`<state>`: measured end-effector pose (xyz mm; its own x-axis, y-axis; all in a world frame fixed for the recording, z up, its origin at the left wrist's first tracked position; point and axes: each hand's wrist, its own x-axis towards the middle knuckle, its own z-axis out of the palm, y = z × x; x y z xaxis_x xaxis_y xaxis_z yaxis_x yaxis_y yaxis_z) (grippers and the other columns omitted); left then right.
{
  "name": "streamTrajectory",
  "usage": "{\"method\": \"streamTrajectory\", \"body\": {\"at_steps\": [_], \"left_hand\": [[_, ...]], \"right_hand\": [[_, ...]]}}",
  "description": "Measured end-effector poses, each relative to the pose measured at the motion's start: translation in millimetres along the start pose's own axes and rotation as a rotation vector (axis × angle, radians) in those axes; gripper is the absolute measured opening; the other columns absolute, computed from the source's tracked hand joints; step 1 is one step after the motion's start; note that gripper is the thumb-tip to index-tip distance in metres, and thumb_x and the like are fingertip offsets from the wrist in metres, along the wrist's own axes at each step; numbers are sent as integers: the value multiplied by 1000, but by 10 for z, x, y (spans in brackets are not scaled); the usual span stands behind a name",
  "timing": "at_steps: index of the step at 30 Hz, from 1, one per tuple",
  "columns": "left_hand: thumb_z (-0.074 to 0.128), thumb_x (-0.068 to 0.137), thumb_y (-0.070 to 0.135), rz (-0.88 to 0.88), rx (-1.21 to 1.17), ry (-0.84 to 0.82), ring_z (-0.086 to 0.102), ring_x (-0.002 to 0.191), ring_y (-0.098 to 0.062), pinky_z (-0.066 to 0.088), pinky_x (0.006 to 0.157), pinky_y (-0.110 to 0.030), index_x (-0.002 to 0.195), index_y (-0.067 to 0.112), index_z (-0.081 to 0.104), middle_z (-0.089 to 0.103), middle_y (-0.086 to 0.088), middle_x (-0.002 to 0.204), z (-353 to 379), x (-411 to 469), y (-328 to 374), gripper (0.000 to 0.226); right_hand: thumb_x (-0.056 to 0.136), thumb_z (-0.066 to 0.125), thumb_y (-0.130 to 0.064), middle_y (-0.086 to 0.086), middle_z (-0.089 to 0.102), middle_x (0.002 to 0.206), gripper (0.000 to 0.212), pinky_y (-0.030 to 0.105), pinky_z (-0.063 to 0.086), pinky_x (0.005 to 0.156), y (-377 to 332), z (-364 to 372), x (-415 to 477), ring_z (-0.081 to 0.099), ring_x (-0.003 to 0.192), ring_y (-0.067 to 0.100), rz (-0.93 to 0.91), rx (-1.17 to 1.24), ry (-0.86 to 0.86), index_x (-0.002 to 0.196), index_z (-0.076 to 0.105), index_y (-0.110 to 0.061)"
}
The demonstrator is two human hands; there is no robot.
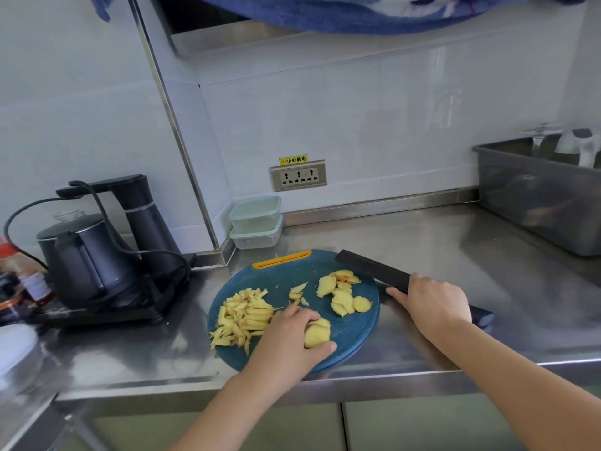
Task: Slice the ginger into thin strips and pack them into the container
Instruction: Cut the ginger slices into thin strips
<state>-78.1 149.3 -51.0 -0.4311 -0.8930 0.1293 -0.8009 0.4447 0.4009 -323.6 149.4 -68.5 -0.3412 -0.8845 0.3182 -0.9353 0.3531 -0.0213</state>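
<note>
So the ginger slices (317, 333) sit stacked at the near edge of the cutting board (292, 275). My left hand (286, 336) is curled over them, thumb pinning the stack so it won't slide. The finished strips (242, 317) are piled left, out of the way. My right hand (435, 301) wraps the black knife (370, 268) by the handle, blade parked off the board's right edge. The containers (255, 222) wait by the far wall.
</note>
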Motion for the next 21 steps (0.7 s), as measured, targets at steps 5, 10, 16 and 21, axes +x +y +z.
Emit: {"method": "streamTrajectory", "body": {"at_steps": [5, 10, 16, 21], "left_hand": [[62, 83, 55, -73, 15, 77, 40, 121, -8, 36, 99, -23, 139, 25, 40, 42, 9, 128, 78, -50, 76, 67], [74, 74, 49, -16, -102, -120, 48, 109, -8, 42, 92, -22, 142, 37, 34, 39, 9, 134, -83, -57, -67, 80], [60, 85, 50, -38, -114, -72, 55, 107, -11, 46, 92, -28, 137, 27, 45, 51, 5, 133, -330, 157, -129, 59], [74, 82, 16, -184, 46, -173, 55, 118, -20, 42, 99, -30, 136, 10, 49, 59, -8, 129, -453, 672, -166, 60]], "right_hand": [[97, 30, -59, 0, 57, 80, 48, 31, 42, 62, 101, -199, -44, 59, 77, 23, -2, 70, -210, 82, 45, -15], [95, 30, -59, 3, 55, 65, 58, 29, 36, 47, 137, -516, -279, 51, 55, 19, 74, 301, -227, 70, 48, -11], [94, 34, -59, 3, 48, 57, 58, 26, 36, 51, 56, -824, -558, 40, 45, 16, 86, 539, -345, 69, 51, -10], [92, 38, -60, 2, 48, 51, 58, 22, 40, 43, 85, -859, -603, 39, 30, 14, 124, 726, -409, 66, 54, -10]]}}
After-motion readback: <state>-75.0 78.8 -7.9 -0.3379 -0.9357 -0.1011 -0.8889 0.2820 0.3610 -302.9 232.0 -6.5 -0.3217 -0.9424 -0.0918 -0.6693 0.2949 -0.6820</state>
